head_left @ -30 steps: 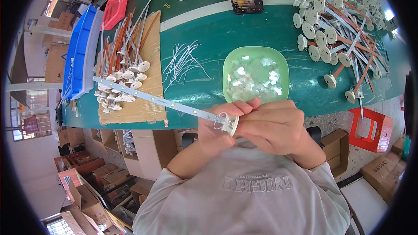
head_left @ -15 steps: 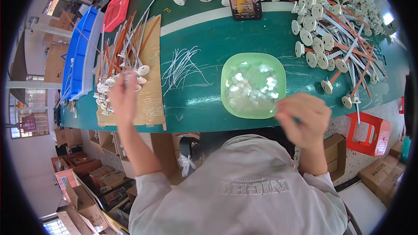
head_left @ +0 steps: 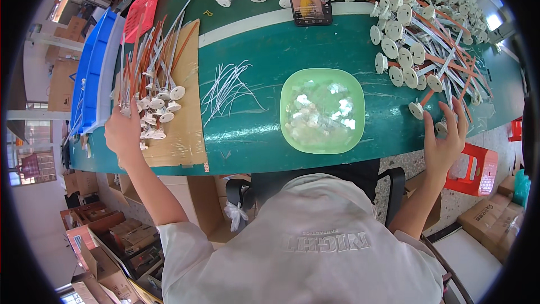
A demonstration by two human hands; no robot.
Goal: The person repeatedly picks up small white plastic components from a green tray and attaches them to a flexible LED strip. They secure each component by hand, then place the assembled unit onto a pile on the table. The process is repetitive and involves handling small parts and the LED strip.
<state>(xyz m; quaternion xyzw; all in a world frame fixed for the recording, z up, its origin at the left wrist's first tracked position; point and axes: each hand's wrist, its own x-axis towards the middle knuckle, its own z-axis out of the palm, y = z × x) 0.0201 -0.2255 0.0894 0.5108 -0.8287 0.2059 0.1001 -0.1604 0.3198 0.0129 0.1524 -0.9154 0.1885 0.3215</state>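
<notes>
My left hand (head_left: 122,130) is at the left edge of a bunch of white round discs with wires and red and grey strips (head_left: 160,97), laid on brown cardboard (head_left: 188,135). Its fingers are closed; what they hold, if anything, is hidden. On the right, my right hand (head_left: 445,138) spreads its fingers around a white disc (head_left: 441,128) at the near edge of a large heap of similar pieces (head_left: 419,59). Between the hands stands a light green bowl (head_left: 286,129) with small shiny translucent pieces (head_left: 320,110). Thin white wires (head_left: 230,93) lie left of the bowl.
A phone (head_left: 309,0) showing people on its screen stands at the back of the green table (head_left: 247,146). Behind the left bunch are a blue tray (head_left: 93,73) and a red basket (head_left: 140,14). A red stool (head_left: 475,171) and cardboard boxes (head_left: 484,217) stand at the lower right.
My left hand has moved left to the edge of the bunch on the cardboard. My right hand has gone from beside the bowl to the right heap, its fingers opening out.
</notes>
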